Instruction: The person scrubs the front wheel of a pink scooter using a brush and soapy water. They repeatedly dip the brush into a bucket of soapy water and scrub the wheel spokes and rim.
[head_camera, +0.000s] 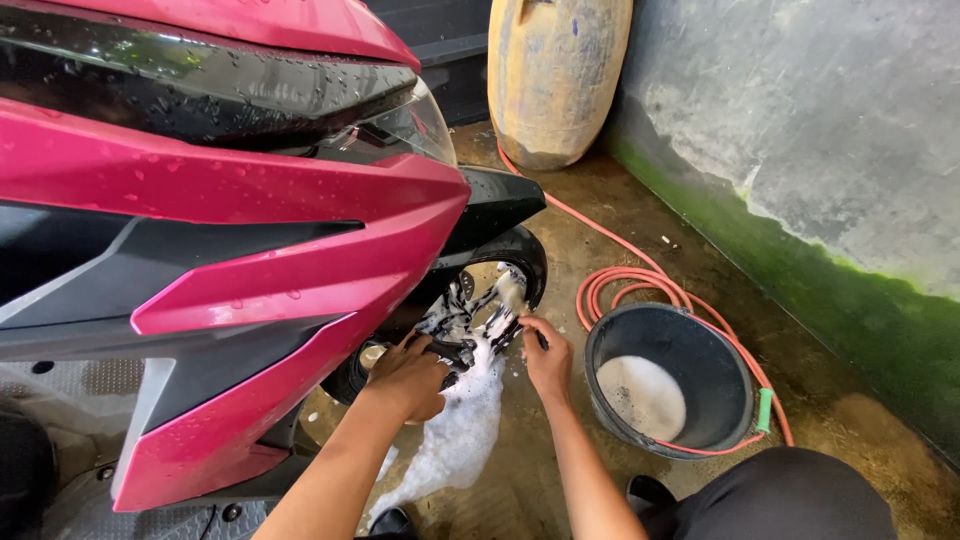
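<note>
Soapy white foam (455, 430) covers the scooter's front wheel (480, 310) and runs down onto the wet concrete floor (560, 470) near us. We judge the step in hand as scrubbing the wheel spokes, mid-wash, no rinse yet.

Left hand (408, 378) is curled and pressed against the lower left of the wheel; we can't tell whether it grips a sponge or just braces. Right hand (548, 358) sits on the wheel's right edge, fingers pinched around what looks like a small dark brush or cloth; too small to be sure.

Wheel sits centre frame, under the magenta front fairing (250, 250) and black mudguard (500, 195).

Black bucket (610, 345) with suds stands just right of the right hand. Orange hose (625, 285) coils behind it, running far toward the yellowed drum (555, 75) at the mossy wall (830, 150).

Next move, as we judge it: work into the spokes not yet reached, reload suds from the bucket within right-hand reach.
</note>
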